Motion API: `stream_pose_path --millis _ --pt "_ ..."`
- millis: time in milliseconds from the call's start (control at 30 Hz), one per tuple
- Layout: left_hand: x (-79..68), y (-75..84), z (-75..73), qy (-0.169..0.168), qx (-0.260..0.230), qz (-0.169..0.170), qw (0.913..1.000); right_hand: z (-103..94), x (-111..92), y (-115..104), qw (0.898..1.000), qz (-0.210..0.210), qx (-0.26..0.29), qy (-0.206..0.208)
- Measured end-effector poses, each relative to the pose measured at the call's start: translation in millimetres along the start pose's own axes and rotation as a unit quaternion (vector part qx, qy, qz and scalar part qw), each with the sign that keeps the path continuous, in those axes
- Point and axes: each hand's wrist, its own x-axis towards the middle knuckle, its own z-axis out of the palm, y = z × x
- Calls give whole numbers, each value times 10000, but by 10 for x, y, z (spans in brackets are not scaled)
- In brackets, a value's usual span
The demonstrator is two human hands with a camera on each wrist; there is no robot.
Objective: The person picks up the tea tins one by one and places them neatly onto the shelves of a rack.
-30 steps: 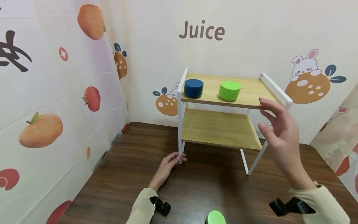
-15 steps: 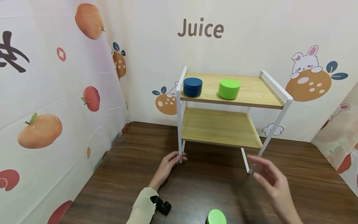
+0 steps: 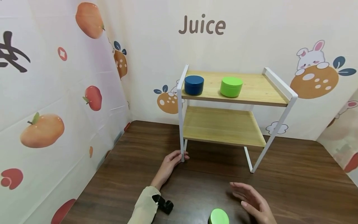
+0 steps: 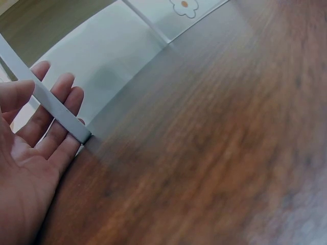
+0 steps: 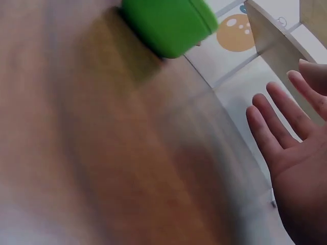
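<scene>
My left hand [image 3: 168, 164] holds the foot of the front left leg of a two-tier shelf [image 3: 223, 123]. In the left wrist view the thumb lies on one side of the white leg [image 4: 57, 109] and the fingers [image 4: 40, 122] pass behind it. My right hand [image 3: 253, 202] is low over the table with relaxed, parted fingers, holding nothing. Just left of it, at the bottom edge of the head view, stands a green round lidded box [image 3: 219, 217]. The right wrist view shows this green box [image 5: 171, 23] apart from the fingertips.
On the upper board, a blue round box [image 3: 194, 85] is at the left and another green round box [image 3: 231, 87] near the middle. The lower board [image 3: 221, 124] bears nothing visible. Printed cloth walls [image 3: 145, 37] border the dark wooden table [image 3: 134, 161].
My right hand has come down from beside the shelf's upper right to the table near the front green box. The left hand keeps its hold on the leg.
</scene>
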Motion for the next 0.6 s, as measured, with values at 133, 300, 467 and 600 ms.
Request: stream_pose_path --millis 133,300,467,600 --pt "10 2 3 4 28 -86 10000 22 -36 62 9983 29 494 -300" --pt "26 1 2 -68 -47 -166 9998 32 -65 52 9945 456 902 -275" --pt "33 7 12 -48 -41 -134 9999 61 -86 51 9885 893 1118 -493" --pt "24 2 1 34 19 -112 9999 93 -82 66 9859 1054 1125 -650"
